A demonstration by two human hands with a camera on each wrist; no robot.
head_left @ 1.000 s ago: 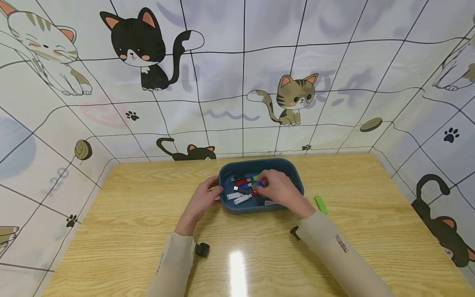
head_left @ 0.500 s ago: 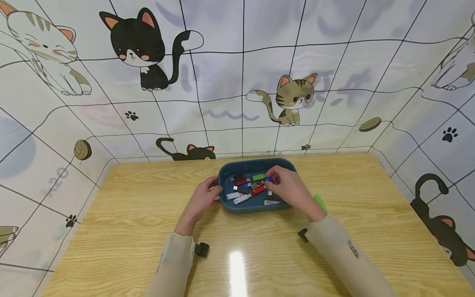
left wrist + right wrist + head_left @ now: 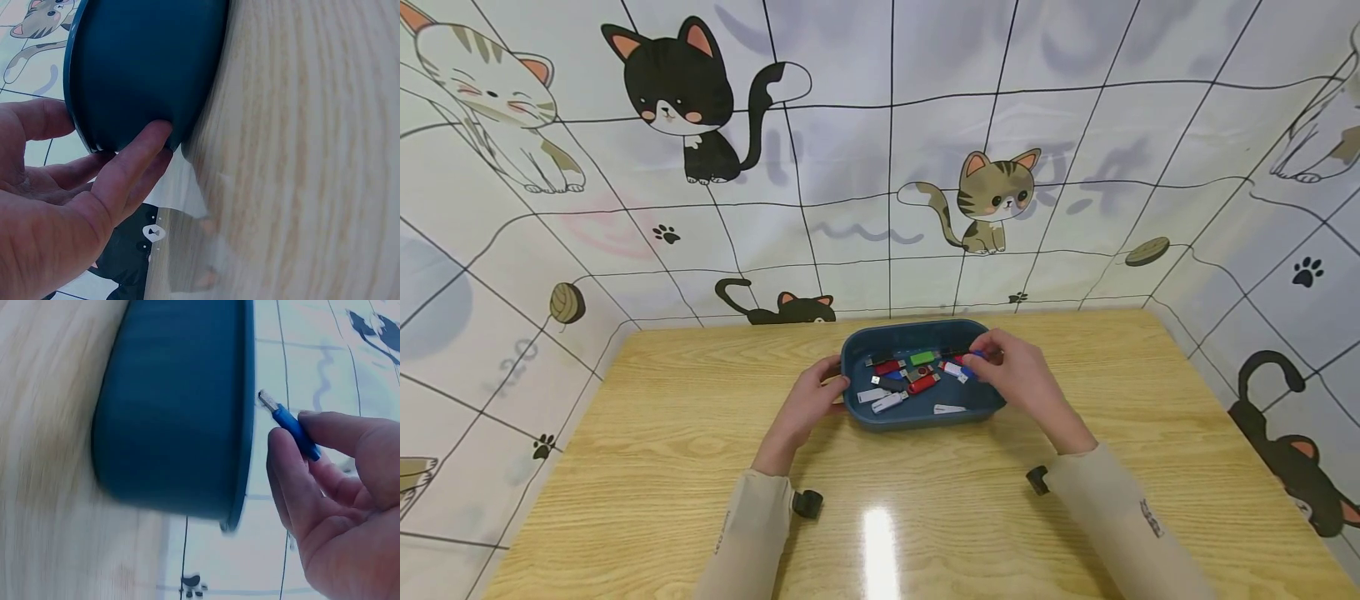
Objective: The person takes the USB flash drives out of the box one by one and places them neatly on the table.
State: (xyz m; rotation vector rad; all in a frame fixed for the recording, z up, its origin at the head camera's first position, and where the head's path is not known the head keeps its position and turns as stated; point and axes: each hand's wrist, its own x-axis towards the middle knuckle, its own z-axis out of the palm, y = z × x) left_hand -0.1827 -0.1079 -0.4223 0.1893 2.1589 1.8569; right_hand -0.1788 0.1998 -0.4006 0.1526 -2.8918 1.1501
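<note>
A dark blue plastic bin (image 3: 895,423) sits near the table's back edge with several USB sticks inside, among them a red stick (image 3: 923,384), a green stick (image 3: 922,358) and a white stick (image 3: 890,402). My left hand (image 3: 805,404) holds the bin's left end, thumb at the rim and fingers against the outer wall (image 3: 140,75). Above the bin's right side, my right hand (image 3: 1026,379) pinches a blue USB stick (image 3: 296,432) between thumb and fingers, its metal plug toward the bin.
The wooden table (image 3: 917,500) meets a cat-patterned backdrop (image 3: 865,167) behind and at both sides. A white stick (image 3: 950,409) lies by the bin's front wall. Black wrist straps show at both sleeves.
My right hand has moved right from the bin's middle to its right rim with the blue USB stick. It hides the green stick on the table. My left hand has stayed put.
</note>
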